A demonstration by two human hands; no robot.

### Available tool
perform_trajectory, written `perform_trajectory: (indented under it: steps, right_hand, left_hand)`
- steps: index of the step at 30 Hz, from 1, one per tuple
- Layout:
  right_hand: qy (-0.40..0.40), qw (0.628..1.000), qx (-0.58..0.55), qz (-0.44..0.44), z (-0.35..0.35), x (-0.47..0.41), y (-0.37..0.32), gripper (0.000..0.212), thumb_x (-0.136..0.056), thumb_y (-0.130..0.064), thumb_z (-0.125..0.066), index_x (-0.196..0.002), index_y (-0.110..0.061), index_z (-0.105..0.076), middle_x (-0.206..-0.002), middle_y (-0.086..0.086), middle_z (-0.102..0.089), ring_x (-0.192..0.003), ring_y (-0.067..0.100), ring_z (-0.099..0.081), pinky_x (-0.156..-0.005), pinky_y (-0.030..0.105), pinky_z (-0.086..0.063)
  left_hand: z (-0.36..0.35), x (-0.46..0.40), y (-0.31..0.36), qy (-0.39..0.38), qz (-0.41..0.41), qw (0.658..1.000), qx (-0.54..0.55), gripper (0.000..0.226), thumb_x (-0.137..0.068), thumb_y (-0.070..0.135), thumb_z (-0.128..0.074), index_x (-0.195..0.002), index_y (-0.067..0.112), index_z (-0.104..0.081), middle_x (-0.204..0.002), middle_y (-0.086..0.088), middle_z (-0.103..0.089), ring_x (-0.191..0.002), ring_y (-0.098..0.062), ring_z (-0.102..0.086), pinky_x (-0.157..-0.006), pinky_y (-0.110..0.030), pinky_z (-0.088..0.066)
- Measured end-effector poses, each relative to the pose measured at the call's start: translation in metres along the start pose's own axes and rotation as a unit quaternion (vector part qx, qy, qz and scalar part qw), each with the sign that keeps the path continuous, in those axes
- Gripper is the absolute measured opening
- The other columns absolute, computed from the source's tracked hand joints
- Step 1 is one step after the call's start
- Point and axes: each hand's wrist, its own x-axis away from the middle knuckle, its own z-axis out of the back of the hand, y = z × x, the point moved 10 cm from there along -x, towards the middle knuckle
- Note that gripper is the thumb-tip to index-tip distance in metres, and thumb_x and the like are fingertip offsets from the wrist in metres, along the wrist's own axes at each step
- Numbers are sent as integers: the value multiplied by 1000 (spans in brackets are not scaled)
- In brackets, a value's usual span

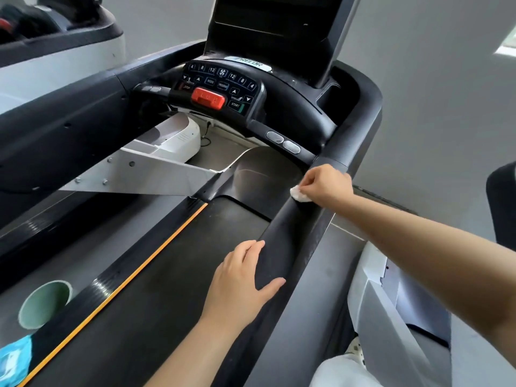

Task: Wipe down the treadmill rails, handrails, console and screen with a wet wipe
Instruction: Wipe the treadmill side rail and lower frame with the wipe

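A black treadmill fills the view. My right hand point(325, 185) grips a crumpled white wet wipe point(299, 194) and presses it on the right handrail point(290, 227), just below the bend toward the console. My left hand point(243, 277) rests on the same handrail nearer to me, fingers over the inner side and thumb across the top. The console point(220, 88) with its buttons and red stop clip sits ahead at centre. The dark screen point(268, 18) rises above it. The left handrail point(55, 107) runs along the left.
The belt point(156, 275) with an orange edge stripe lies below the handrails. A green cup point(46, 303) and a blue wipe packet point(14, 361) sit at the lower left on the side rail. Another machine stands at the upper left, and white housing at the lower right.
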Motion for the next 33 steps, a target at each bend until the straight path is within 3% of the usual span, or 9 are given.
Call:
perform_trajectory:
  steps: [5, 10, 13, 15, 19, 25, 29, 33]
  right_hand:
    - [-24, 999, 1, 28, -20, 16, -9, 18, -75, -34, -69, -62, -23, -64, -65, -13, -62, -80, 13, -61, -91, 32, -41]
    - [10, 999, -31, -39, -2, 9, 1, 17, -74, -34, -72, -63, -25, -63, -77, -9, -64, -92, 17, -61, -90, 31, -36]
    - [2, 1000, -15, -1, -21, 31, -9, 25, -77, -34, -68, -57, -22, -58, -68, -10, -60, -84, 18, -61, -89, 31, -42]
    - [12, 1000, 4, 9, -16, 36, -10, 30, -81, -39, -65, -57, -23, -57, -67, -10, -60, -81, 17, -59, -88, 32, -37]
    - [73, 992, -41, -90, 17, 14, 23, 20, -81, -38, -63, -73, -20, -67, -69, -6, -60, -90, 23, -58, -95, 36, -36]
    - [99, 986, -89, -105, 8, 11, 38, 22, -84, -42, -61, -68, -27, -64, -83, -2, -68, -96, 25, -58, -97, 36, -36]
    - [104, 993, -50, -40, 4, 24, 21, 25, -90, -40, -54, -74, -29, -69, -88, 0, -69, -95, 26, -58, -94, 36, -33]
    - [130, 975, 41, 176, -23, 78, -30, 25, -89, -39, -59, -77, -24, -75, -83, -1, -67, -81, 26, -57, -73, 32, -26]
  left_hand:
    - [0, -1, 1, 4, -3, 1000, -2, 69, -86, 60, -49, -143, 31, -27, -143, 18, -28, -127, -3, -32, -101, -18, -27]
    - [1, -1, 0, 16, -3, 1000, 2, 68, -85, 60, -51, -142, 29, -30, -140, 16, -32, -124, -5, -37, -100, -20, -30]
    - [0, -2, 0, 21, -2, 1000, 1, 68, -84, 61, -51, -141, 29, -33, -138, 16, -35, -122, -6, -39, -99, -22, -34]
    - [1, -3, 1, 28, -1, 1000, -1, 68, -84, 61, -51, -140, 28, -34, -138, 15, -37, -121, -7, -41, -98, -23, -36]
    - [2, -1, -1, 33, 1, 999, -4, 67, -84, 62, -49, -140, 27, -35, -138, 14, -37, -119, -9, -43, -96, -24, -37]
    - [3, -3, 0, 28, 7, 999, -16, 67, -85, 62, -48, -141, 28, -34, -139, 14, -37, -121, -10, -43, -96, -26, -37]
    - [3, -4, 0, 20, 17, 1000, -17, 66, -85, 62, -48, -140, 29, -35, -139, 15, -36, -121, -10, -42, -96, -26, -37]
    - [4, -4, 1, 21, 23, 999, -10, 65, -83, 60, -53, -138, 27, -39, -136, 12, -40, -119, -12, -45, -95, -28, -40]
